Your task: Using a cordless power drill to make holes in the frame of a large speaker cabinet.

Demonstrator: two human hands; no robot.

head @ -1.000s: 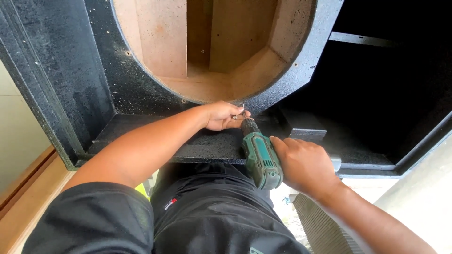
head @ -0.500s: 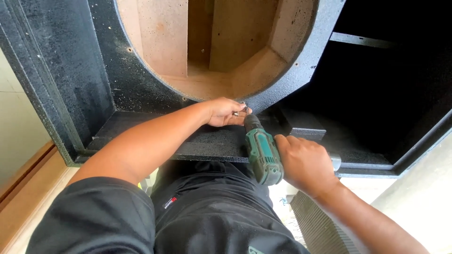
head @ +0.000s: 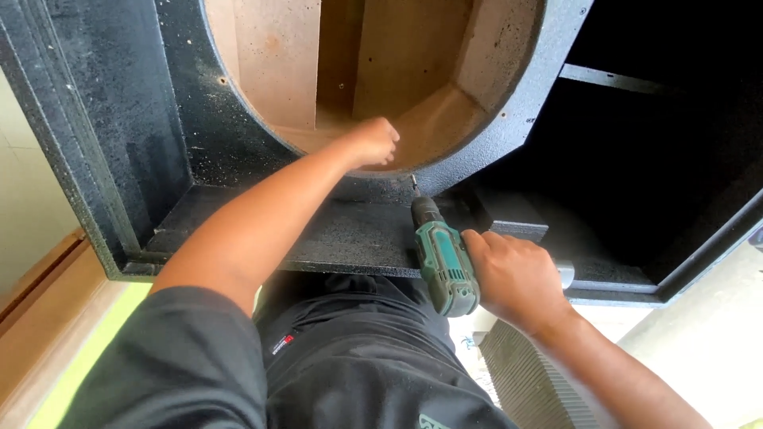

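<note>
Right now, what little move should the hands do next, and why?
Probably press the green drill forward: its bit tip sits against the black panel under the round hole, the right hand grips it, and the left hand rests on the hole's rim, clear of the bit.

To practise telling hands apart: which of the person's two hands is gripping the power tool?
The right hand grips the green drill. The left hand holds no tool, reaching at the round opening's rim.

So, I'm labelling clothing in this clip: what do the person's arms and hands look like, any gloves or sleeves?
Both hands are bare: left hand, right hand. No gloves, watch or rings visible. Forearms are uncovered; a short black sleeve covers the left upper arm.
</note>
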